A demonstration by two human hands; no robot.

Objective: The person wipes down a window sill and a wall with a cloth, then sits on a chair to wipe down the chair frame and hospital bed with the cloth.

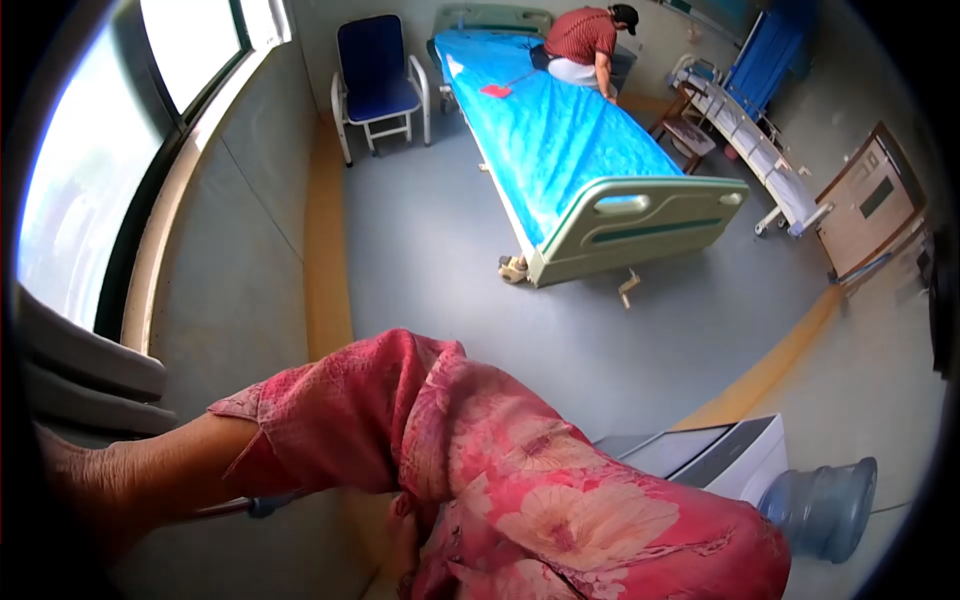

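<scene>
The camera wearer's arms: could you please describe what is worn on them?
The arm at lower left wears a loose pink-red sleeve printed with large pale flowers, its hemmed cuff ending partway along the bare forearm. More of the same floral fabric fills the lower centre. No hand shows clearly, and no jewellery or watch is visible.

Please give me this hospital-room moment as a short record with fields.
setting: hospital room, grey floor
bed: blue-covered bed, red item on it
co-worker: person bent over the bed's far end
chair: blue chair by the wall
near camera: forearm in a pink floral sleeve; hands not clearly visible
lower right: water bottle
</scene>
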